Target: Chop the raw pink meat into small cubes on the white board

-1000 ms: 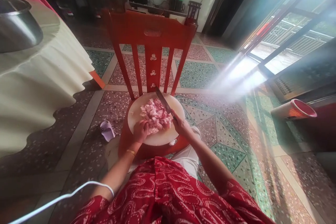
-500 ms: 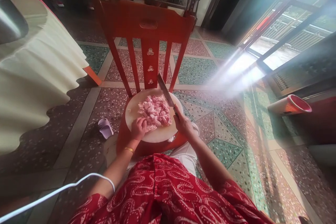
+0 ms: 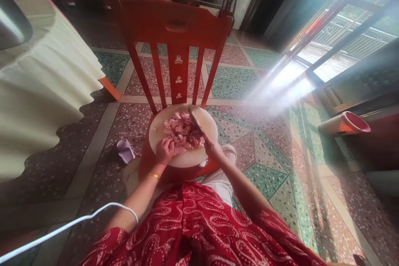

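Right hand (image 3: 212,148) gripping a knife (image 3: 195,121) over pink meat (image 3: 182,132), left hand (image 3: 164,151) curled on the pile's near edge; fingertips best stay tucked clear of the blade.

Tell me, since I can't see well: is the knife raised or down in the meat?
Down: the knife blade lies among the meat pieces.

Round white cutting board (image 3: 162,126) lies on red wooden chair (image 3: 174,33) seat; pink chopped meat pile (image 3: 181,131) on board. Lilac slipper (image 3: 124,150) on floor left of chair. Cloth-draped counter (image 3: 46,87) far left.

Left hand (image 3: 164,151) curled, right hand (image 3: 212,149) clenched
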`<state>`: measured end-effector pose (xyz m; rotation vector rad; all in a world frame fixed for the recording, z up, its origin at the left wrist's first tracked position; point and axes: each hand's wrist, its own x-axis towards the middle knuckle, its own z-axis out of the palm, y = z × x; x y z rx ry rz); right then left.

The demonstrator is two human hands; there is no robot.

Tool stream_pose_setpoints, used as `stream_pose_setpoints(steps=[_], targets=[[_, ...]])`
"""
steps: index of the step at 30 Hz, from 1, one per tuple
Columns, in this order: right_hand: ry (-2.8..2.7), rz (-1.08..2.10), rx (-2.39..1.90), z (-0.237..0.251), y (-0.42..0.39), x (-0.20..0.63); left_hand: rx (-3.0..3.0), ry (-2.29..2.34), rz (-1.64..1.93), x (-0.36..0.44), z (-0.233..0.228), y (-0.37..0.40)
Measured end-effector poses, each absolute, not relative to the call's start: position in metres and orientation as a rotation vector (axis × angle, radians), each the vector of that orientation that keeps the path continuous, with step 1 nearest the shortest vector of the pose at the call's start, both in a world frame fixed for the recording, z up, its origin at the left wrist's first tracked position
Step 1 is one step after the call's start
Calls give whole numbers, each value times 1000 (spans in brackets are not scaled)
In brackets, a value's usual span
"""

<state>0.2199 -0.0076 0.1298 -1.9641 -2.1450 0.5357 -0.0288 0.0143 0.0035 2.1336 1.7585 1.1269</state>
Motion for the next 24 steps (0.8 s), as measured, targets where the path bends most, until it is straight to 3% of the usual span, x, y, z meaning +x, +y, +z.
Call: stream_pose_setpoints(steps=[3, 9, 14, 20, 24], targets=[[-2208, 607, -2032, 131, -4, 222, 2126, 1744, 1125, -29, 4, 15], [-2098, 429, -1837, 147, -7, 216, 2129, 1751, 1119, -28, 5, 14], [-2237, 593, -1978, 134, -3, 210, 2121, 1753, 1112, -29, 7, 15], [-2107, 459, -1767, 154, -5, 207, 2122, 1734, 1122, -27, 9, 14], [-2187, 582, -1875, 139, -4, 199, 2133, 1766, 1109, -27, 9, 14]])
